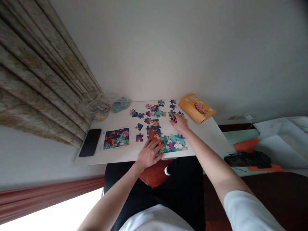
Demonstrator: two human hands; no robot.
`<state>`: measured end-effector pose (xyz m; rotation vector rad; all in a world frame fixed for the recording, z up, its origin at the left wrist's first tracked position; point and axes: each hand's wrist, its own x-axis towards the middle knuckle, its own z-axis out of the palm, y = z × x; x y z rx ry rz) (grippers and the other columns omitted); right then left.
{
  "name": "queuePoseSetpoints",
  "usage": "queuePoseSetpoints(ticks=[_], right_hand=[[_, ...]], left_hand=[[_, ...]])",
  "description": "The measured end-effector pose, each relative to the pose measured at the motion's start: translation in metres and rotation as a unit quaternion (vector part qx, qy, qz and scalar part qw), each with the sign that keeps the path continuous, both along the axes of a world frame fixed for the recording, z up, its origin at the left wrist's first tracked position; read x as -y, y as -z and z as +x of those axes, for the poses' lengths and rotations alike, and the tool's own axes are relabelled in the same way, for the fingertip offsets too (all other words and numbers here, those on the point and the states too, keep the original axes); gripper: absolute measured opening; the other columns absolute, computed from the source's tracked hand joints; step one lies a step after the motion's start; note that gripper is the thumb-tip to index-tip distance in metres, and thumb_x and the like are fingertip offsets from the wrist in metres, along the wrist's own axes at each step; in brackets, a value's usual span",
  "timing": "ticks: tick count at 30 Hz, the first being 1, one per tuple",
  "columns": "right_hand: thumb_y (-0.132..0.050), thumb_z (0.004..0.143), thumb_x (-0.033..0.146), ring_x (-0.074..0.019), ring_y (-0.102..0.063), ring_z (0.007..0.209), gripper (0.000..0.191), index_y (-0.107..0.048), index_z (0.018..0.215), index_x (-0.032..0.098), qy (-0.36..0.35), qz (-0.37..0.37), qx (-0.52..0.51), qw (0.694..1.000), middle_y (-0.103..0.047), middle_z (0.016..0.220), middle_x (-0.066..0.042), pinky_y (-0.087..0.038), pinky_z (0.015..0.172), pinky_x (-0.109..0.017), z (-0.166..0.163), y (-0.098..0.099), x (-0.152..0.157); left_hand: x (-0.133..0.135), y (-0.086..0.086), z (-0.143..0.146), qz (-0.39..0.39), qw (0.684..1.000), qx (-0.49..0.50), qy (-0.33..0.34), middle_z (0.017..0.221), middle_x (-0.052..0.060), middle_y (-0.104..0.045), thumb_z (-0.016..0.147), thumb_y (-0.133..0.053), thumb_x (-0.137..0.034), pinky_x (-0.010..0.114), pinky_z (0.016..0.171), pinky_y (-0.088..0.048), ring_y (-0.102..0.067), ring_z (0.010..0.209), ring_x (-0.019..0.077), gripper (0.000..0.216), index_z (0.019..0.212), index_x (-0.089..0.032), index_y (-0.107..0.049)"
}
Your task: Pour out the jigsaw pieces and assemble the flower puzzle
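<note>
Far upper left of the frame a patterned curtain (pixel 31 73) is hung, and just past it, at the far corner of the table, two clear plastic bags (pixel 106 106) are bunched up with colourful bits inside. Lower left on the white table (pixel 115 120), a black phone (pixel 90 142) is laid flat right beside a printed picture card (pixel 116 138), which looks like the reference image. Around the centre of the frame, loose jigsaw pieces (pixel 154 112) are scattered over the tabletop. Below them the left hand (pixel 149 154) is pressed onto a joined puzzle section (pixel 172 144) with white rabbits on teal, fingers (pixel 154 144) spread wide and flat, nothing held. That section is sitting near the close edge of the table. Just right of centre the right hand (pixel 179 123) is reached out over the loose pieces, fingertips (pixel 173 119) drawn narrow around a dark piece, though whether it's actually pinched can't be told from this angle. Seems the joined section is being built up piece by piece, so a match for one of its open edges looks like what's called for next. Upper right, an orange box (pixel 197 108) is lying at the table's edge, and far right a black object (pixel 247 159) is sitting on orange sheets (pixel 245 146)
</note>
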<state>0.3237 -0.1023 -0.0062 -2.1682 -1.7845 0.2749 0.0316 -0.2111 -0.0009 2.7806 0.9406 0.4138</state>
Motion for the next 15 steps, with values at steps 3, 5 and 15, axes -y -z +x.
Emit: queuePoseSetpoints(ticks=[3, 5, 15], right_hand=[[-0.066, 0.092, 0.033, -0.0343, -0.053, 0.134, 0.052, -0.059, 0.143, 0.025, 0.02, -0.002, -0.02, 1.0, -0.063, 0.145, -0.011, -0.047, 0.103, -0.048, 0.003, 0.0, -0.014], [-0.068, 0.09, 0.031, -0.0329, -0.055, 0.132, 0.054, -0.058, 0.143, 0.027, 0.041, -0.009, -0.039, 0.998, -0.065, 0.144, -0.01, -0.047, 0.103, -0.046, 0.002, -0.003, -0.022], [-0.072, 0.085, 0.034, -0.0336, -0.063, 0.122, 0.057, -0.057, 0.139, 0.024, 0.113, -0.036, -0.042, 0.992, -0.069, 0.13, -0.016, -0.051, 0.097, -0.048, -0.015, -0.004, -0.046]], left_hand=[[0.0, -0.001, 0.0, -0.004, 1.0, 0.002, -0.001, 0.149, 0.011, -0.06, 0.102, -0.057, -0.045, 0.053, 0.127, -0.03, -0.053, 0.141, 0.0294, 0.047, 0.143, -0.023, -0.062], [0.0, -0.002, 0.0, -0.006, 1.0, 0.005, -0.002, 0.149, 0.011, -0.06, 0.101, -0.058, -0.045, 0.054, 0.127, -0.03, -0.054, 0.14, 0.0296, 0.046, 0.142, -0.024, -0.063], [0.001, -0.005, 0.001, -0.012, 1.0, 0.006, -0.004, 0.147, 0.011, -0.061, 0.101, -0.058, -0.045, 0.053, 0.126, -0.03, -0.054, 0.139, 0.0289, 0.046, 0.141, -0.024, -0.063]])
